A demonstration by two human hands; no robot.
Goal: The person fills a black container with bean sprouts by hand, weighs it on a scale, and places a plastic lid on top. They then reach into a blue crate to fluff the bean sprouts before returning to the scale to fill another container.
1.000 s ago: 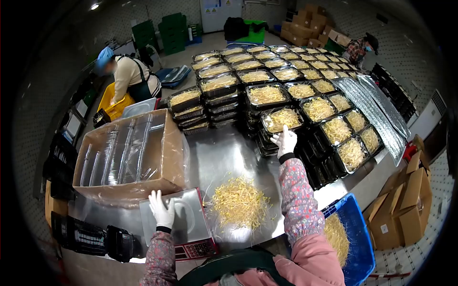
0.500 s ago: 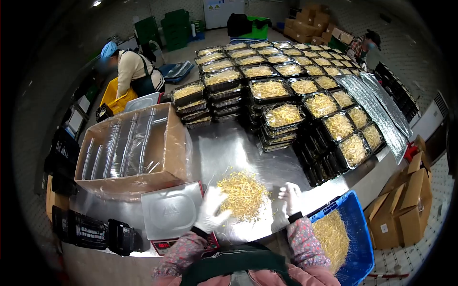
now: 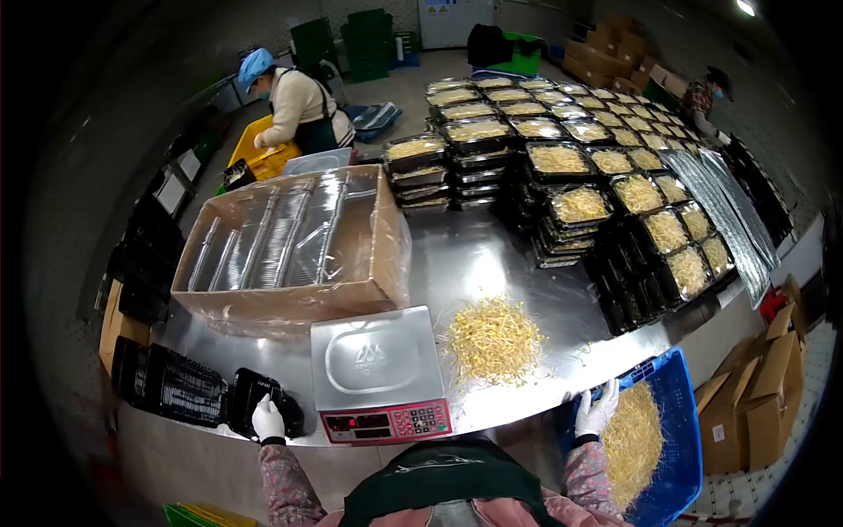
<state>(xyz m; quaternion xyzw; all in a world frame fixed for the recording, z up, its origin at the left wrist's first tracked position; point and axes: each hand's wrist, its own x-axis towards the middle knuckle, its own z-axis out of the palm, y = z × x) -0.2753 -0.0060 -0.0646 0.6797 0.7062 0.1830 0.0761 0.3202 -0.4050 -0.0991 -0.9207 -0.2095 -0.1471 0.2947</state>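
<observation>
Black trays (image 3: 167, 386), lower left: L hand (image 3: 268, 418) is now on the end one, fingers curled over it. R hand (image 3: 597, 410), fingers spread, has left the sprout pile (image 3: 493, 338) for the blue crate (image 3: 678, 379), lower right. Scale (image 3: 378, 360) sits btwn them.

— Any writing you can read here?
— None. The scale (image 3: 376, 360) has an embossed mark and a keypad, both too small; the door notice (image 3: 436, 7) is blurred.
</observation>
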